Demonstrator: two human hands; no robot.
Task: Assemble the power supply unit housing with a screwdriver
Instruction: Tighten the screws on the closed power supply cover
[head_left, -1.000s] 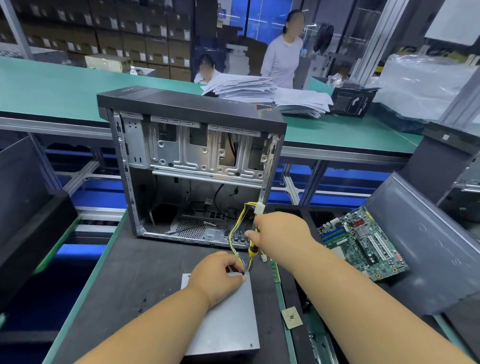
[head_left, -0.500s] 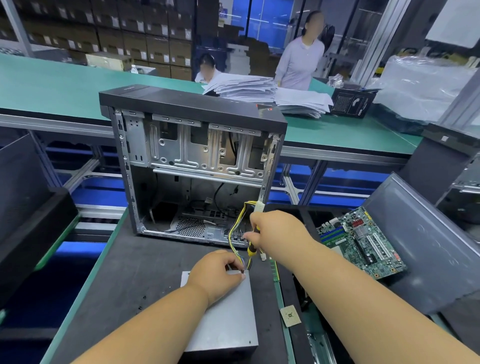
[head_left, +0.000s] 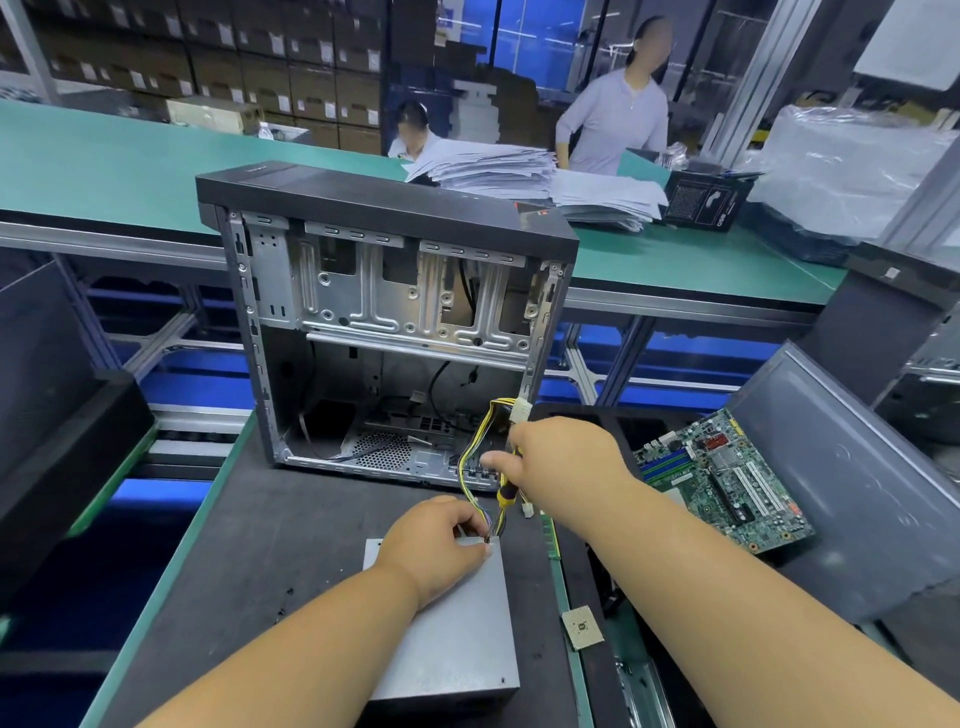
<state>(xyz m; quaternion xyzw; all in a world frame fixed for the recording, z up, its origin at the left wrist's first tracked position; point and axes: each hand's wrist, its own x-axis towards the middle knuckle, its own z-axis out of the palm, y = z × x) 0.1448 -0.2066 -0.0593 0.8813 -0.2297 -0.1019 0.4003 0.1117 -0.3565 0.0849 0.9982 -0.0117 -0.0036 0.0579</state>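
A grey metal power supply unit (head_left: 447, 634) lies flat on the dark mat in front of me. My left hand (head_left: 436, 545) rests on its far edge, fingers curled at the corner where the yellow and black cables (head_left: 470, 457) leave it. My right hand (head_left: 561, 467) grips a screwdriver (head_left: 504, 499) with a yellow and black handle, tip pointing down at that same corner. The cables loop upward to a white connector (head_left: 519, 410).
An open black computer case (head_left: 395, 332) stands upright just behind the unit. A green motherboard (head_left: 722, 478) leans on a grey panel (head_left: 852, 483) at the right. A small chip (head_left: 582, 626) lies on the green strip. Two people stand behind the far green bench.
Both hands stay at the unit's far corner with barely any shift. The standing person in the background has walked to the right.
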